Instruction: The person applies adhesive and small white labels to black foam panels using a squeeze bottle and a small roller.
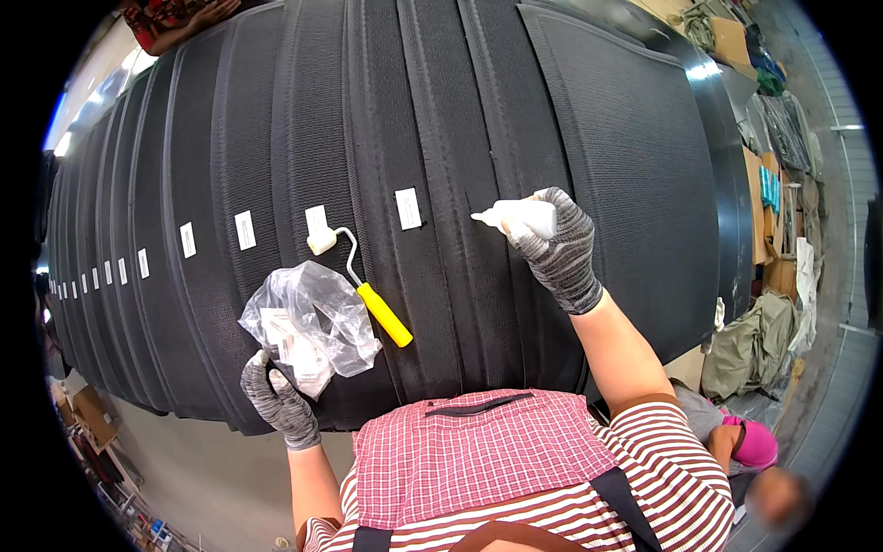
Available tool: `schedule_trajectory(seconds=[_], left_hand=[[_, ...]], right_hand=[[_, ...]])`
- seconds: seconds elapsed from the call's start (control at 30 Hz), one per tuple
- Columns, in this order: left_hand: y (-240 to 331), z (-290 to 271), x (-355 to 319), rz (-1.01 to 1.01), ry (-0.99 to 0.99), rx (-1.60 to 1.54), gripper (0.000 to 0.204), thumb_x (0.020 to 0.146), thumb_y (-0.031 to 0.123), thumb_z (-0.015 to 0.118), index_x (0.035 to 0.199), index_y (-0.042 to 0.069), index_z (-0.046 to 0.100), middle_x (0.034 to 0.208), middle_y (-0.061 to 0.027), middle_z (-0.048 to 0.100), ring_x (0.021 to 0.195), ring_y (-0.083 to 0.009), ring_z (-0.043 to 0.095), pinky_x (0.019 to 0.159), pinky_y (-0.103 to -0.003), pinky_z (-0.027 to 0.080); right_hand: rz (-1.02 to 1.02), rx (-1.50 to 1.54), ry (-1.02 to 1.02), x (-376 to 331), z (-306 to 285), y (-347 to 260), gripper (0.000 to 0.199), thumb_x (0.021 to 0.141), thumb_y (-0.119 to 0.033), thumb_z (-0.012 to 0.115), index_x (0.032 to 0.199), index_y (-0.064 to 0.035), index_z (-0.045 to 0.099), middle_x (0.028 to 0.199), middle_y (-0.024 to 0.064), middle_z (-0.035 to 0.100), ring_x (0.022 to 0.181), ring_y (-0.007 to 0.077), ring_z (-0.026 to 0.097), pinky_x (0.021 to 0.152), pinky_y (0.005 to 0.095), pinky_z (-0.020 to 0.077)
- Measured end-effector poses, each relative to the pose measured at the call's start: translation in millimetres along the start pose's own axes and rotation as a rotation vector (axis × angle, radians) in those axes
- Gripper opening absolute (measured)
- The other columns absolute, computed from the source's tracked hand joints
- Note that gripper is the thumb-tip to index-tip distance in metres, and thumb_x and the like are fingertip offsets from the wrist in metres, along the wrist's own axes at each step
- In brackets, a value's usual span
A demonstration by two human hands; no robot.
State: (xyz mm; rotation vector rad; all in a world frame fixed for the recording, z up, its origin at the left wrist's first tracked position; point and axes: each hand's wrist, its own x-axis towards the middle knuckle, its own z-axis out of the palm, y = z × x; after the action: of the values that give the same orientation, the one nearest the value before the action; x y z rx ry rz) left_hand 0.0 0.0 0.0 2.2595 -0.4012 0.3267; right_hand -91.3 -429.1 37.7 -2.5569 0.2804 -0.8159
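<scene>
Closest to the person, the left hand (279,403), in a grey knit glove, rests on the near edge of the dark mats with its fingers closed lightly on the corner of a clear plastic bag (311,322) that holds small white labels. Just beyond the bag lies a small roller (361,281) with a yellow handle and a white head, untouched and within easy reach. Farther out, the right hand (556,247), gloved the same way, is wrapped firmly around a white squeeze bottle (515,217), its nozzle pointing left and nearly touching the black mat (478,184) beside a stitched seam. To my eye the care here lies in keeping the nozzle low and steady, squeezing out only a small dab in line with the white labels (408,208) already stuck in a row across the overlapping mats, so the next one sits level with them. The mats run on well to the left across the worktop, each with its own tag.
</scene>
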Motion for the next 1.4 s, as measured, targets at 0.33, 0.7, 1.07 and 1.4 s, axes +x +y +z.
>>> schedule_trajectory(seconds=[0.33,0.7,1.07,1.4], left_hand=[[-0.3,-2.8,-0.5,-0.012,0.007,0.008,0.026,0.097,0.011,0.054,0.117,-0.003,0.063,0.116,-0.0130,0.063,0.110,-0.0278,0.055,0.099,-0.040,0.042],[0.3,-1.1,1.7,0.020,0.003,0.052,0.025,0.096,0.010,0.054,0.117,-0.002,0.063,0.116,-0.0135,0.064,0.109,-0.0288,0.056,0.099,-0.041,0.042],[-1.6,-0.5,0.9,0.036,0.003,0.051,0.025,0.096,0.010,0.055,0.116,-0.003,0.063,0.116,-0.0135,0.065,0.109,-0.0292,0.056,0.100,-0.042,0.042],[2.0,0.2,3.4,0.058,-0.005,0.067,0.027,0.097,0.012,0.054,0.117,-0.003,0.063,0.116,-0.0134,0.065,0.109,-0.0293,0.056,0.099,-0.041,0.041]], right_hand=[[-0.071,-0.071,0.077,24.7,11.1,2.5,0.032,0.081,-0.021,0.077,0.100,-0.0009,0.061,0.086,0.0097,0.068,0.078,0.0202,0.070,0.071,0.0312,0.0594],[-0.034,0.024,0.123,38.8,16.3,10.3,0.035,0.077,-0.019,0.080,0.097,0.0020,0.061,0.082,0.0120,0.068,0.075,0.0211,0.069,0.068,0.0316,0.0588],[0.190,0.122,0.074,35.8,8.4,3.3,0.037,0.078,-0.026,0.079,0.096,0.0013,0.061,0.079,0.0133,0.068,0.071,0.0243,0.069,0.066,0.0334,0.0587],[-0.112,-0.046,0.066,14.7,-5.2,-3.9,0.023,0.082,-0.019,0.075,0.095,-0.0031,0.065,0.083,0.0088,0.070,0.077,0.0224,0.069,0.069,0.0317,0.0579]])
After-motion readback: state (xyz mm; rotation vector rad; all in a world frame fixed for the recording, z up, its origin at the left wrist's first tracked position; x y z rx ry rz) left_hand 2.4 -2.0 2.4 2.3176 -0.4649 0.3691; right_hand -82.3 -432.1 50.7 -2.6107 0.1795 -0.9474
